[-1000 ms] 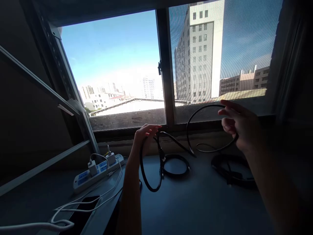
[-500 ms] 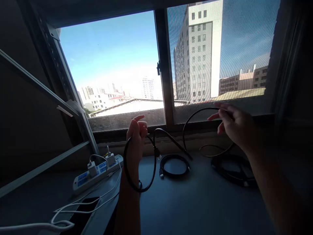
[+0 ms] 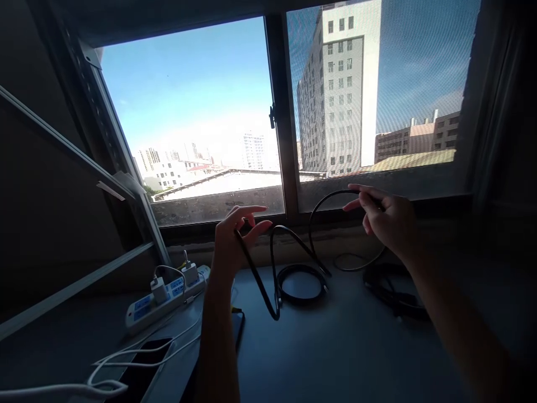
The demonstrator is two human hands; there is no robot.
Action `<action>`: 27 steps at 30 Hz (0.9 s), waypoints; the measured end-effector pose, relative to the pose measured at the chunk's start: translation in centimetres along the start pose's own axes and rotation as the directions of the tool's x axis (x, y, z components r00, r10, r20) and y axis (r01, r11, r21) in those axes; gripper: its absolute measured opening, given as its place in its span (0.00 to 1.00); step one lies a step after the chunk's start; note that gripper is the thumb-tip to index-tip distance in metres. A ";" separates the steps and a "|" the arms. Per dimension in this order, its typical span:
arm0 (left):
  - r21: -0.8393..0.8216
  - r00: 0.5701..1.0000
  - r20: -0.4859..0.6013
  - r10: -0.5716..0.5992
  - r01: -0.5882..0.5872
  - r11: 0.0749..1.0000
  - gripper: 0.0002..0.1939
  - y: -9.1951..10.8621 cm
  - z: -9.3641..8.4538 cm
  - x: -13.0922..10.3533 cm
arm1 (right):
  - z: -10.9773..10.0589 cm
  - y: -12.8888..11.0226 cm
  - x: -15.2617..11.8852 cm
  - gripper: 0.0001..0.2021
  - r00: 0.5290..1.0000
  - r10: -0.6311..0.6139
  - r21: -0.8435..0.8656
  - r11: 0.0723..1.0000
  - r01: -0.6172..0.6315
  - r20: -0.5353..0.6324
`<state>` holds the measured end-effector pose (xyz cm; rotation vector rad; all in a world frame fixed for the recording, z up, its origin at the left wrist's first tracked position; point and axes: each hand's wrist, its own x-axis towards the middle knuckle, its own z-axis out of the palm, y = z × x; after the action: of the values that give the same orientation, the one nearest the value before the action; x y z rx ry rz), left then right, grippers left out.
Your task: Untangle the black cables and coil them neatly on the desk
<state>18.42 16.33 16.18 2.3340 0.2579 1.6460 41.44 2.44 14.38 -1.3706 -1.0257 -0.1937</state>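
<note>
A black cable (image 3: 292, 232) hangs in loose bends between my two hands in front of the window sill. My left hand (image 3: 230, 246) has the cable running through it, thumb and forefinger apart while the other fingers are curled in and partly hidden. From there a length drops to a sharp bend above the table. My right hand (image 3: 390, 224) pinches the cable farther along, between thumb and fingers. Below, a coiled black cable (image 3: 287, 299) with plug ends lies on the table. Under my right forearm is another black cable coil (image 3: 377, 288), dim and partly covered.
A white power strip (image 3: 138, 322) with chargers plugged in sits at the left. White cords (image 3: 145, 364) run over a dark phone-like slab (image 3: 142, 369). A dark flat object (image 3: 240, 324) lies beside my left forearm. Behind the table (image 3: 335, 347) stands a window with a dark frame (image 3: 277, 112).
My left hand has turned, its thumb and forefinger now spread to the right, and its round cable loop has dropped into a narrow bend. The right hand has moved left and slightly down with the cable.
</note>
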 end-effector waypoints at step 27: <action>0.222 0.860 0.450 -0.239 0.152 0.963 0.16 -0.3 6.0 -1.7 | 3.0 7.9 -0.8 0.26 0.406 0.574 -0.581 0.805 -0.121 0.711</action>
<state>23.48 15.35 12.67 2.6493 0.5361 0.9475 44.67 6.72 7.82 -2.1876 -1.5294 0.7666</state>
